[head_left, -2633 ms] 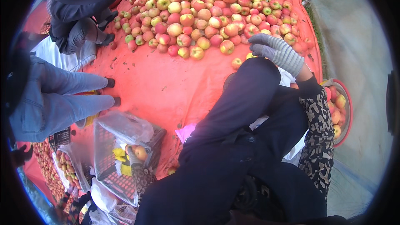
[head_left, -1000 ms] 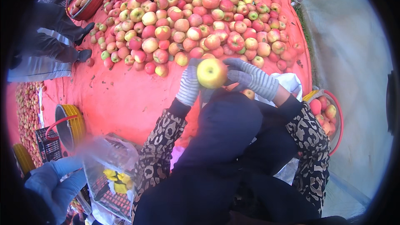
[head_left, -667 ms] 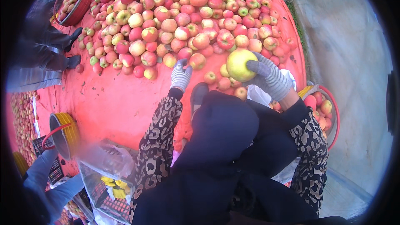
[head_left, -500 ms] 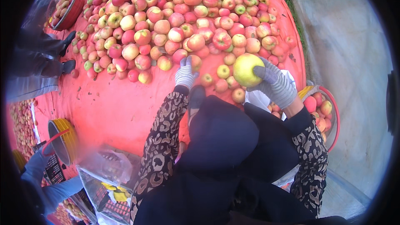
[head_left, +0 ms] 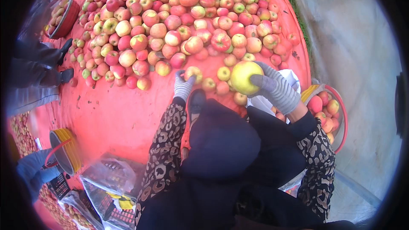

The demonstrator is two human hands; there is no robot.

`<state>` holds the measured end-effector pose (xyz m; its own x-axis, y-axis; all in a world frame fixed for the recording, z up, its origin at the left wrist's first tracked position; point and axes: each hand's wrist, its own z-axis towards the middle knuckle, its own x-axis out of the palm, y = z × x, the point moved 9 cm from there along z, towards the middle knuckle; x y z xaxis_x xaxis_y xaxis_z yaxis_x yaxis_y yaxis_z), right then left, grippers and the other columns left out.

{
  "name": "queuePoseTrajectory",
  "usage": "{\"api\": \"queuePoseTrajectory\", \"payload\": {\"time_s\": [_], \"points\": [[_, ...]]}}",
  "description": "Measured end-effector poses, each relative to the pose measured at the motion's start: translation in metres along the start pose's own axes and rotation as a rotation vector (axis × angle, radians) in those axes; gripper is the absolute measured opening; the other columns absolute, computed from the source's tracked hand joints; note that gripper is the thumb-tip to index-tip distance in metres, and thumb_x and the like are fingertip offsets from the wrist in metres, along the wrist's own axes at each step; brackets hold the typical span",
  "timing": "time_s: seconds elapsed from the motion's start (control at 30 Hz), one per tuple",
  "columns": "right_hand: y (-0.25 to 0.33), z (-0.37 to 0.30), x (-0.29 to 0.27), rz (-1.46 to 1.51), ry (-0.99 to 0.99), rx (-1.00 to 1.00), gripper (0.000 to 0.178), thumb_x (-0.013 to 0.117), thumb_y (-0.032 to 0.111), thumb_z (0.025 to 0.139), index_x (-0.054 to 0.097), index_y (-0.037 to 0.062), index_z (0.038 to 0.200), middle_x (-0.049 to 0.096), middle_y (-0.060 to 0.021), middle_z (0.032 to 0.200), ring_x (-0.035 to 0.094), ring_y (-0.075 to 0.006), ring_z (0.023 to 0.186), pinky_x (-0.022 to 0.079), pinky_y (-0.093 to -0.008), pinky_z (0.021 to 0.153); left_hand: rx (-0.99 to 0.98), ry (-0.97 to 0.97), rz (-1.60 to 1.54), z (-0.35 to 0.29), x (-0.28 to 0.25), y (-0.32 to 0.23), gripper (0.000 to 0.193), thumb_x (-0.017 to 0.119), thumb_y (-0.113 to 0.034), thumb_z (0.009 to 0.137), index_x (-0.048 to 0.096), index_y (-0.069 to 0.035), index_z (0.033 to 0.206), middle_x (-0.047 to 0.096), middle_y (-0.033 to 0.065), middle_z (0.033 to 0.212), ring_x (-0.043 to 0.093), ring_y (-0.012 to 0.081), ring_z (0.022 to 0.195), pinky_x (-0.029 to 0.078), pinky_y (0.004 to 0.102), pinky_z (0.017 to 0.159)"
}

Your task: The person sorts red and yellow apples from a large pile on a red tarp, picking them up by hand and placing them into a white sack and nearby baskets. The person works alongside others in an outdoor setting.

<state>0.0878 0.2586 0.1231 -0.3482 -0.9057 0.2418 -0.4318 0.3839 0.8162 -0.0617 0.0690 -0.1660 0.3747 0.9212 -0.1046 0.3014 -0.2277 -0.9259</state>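
My right hand [head_left: 275, 87], in a grey striped glove, is closed around a large yellow-green apple [head_left: 246, 78], held up above the red ground sheet. My left hand [head_left: 184, 85], gloved the same way, has its fingers and thumb around a smaller yellow-red apple [head_left: 194, 74] low over the sheet, near the front of the pile. Several small apples lie between the two hands, one of them a yellowish apple [head_left: 223, 73]. Beyond them spreads a wide heap of red and yellow apples [head_left: 172, 38].
To my right stands a bucket [head_left: 343, 115] with a red handle, holding apples, beside a white bag [head_left: 291, 78]. At left are a yellow bucket [head_left: 76, 151], a plastic-lined crate [head_left: 100, 187] and a red basket [head_left: 69, 19] of apples. Other people's legs [head_left: 38, 70] stand at far left.
My left hand has closed on the smaller apple and drawn it slightly toward me. The yellow-green apple in my right hand has shifted a little left and turned in the grip.
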Motion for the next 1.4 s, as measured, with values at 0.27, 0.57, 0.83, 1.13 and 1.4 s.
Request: {"api": "queuePoseTrajectory", "payload": {"time_s": [0.27, 0.57, 0.83, 1.13, 1.4], "points": [[0.021, 0.01, 0.038, 0.127, 0.078, -0.079, 0.049, 0.067, 0.031, 0.085, 0.052, 0.0006, 0.12, 0.064, -0.011, 0.098, 0.066, -0.0201, 0.084, 0.056, -0.0301, 0.057, -0.446, 0.383, -1.059, -0.113, -0.064, -0.082, 0.069, 0.055, -0.056, 0.083, 0.045, -0.006, 0.129, 0.059, 0.0211, 0.113, 0.06, 0.0376, 0.104, 0.058, 0.0411, 0.058], [0.05, 0.012, 0.163, 0.028, 0.325, -0.117, 0.046, 0.069, 0.028, 0.082, 0.054, 0.0032, 0.117, 0.063, -0.0122, 0.097, 0.066, -0.0216, 0.079, 0.056, -0.0335, 0.053, -0.132, 0.269, -1.285, -0.224, -0.207, -0.171, 0.078, 0.053, -0.066, 0.081, 0.047, -0.004, 0.126, 0.058, 0.0224, 0.116, 0.058, 0.0365, 0.108, 0.06, 0.0446, 0.059], [0.028, -0.027, 0.318, -0.272, 0.645, -0.19, 0.052, 0.069, 0.028, 0.081, 0.051, 0.0035, 0.123, 0.06, -0.0071, 0.1, 0.063, -0.0181, 0.08, 0.053, -0.0267, 0.056, 0.178, -0.02, -1.298, -0.308, -0.286, -0.17, 0.068, 0.058, -0.06, 0.081, 0.045, -0.015, 0.13, 0.052, 0.019, 0.125, 0.054, 0.0412, 0.113, 0.057, 0.0389, 0.059], [-0.028, -0.071, 0.365, -0.241, 0.957, -0.059, 0.057, 0.069, 0.027, 0.08, 0.046, 0.0031, 0.126, 0.057, -0.0076, 0.108, 0.061, -0.0193, 0.088, 0.055, -0.0308, 0.06, 0.381, -0.117, -1.307, -0.369, -0.294, -0.147, 0.068, 0.071, -0.038, 0.081, 0.04, -0.004, 0.132, 0.053, 0.018, 0.123, 0.054, 0.0344, 0.114, 0.056, 0.0255, 0.063], [-0.027, -0.051, 0.363, -0.192, 0.893, -0.073, 0.056, 0.069, 0.034, 0.08, 0.049, 0.0038, 0.122, 0.059, -0.0077, 0.1, 0.061, -0.0191, 0.082, 0.052, -0.0287, 0.054, 0.413, -0.144, -1.395, -0.359, -0.291, -0.16, 0.06, 0.072, -0.03, 0.081, 0.043, -0.006, 0.128, 0.056, 0.0136, 0.117, 0.056, 0.0316, 0.109, 0.049, 0.0273, 0.061]]}}
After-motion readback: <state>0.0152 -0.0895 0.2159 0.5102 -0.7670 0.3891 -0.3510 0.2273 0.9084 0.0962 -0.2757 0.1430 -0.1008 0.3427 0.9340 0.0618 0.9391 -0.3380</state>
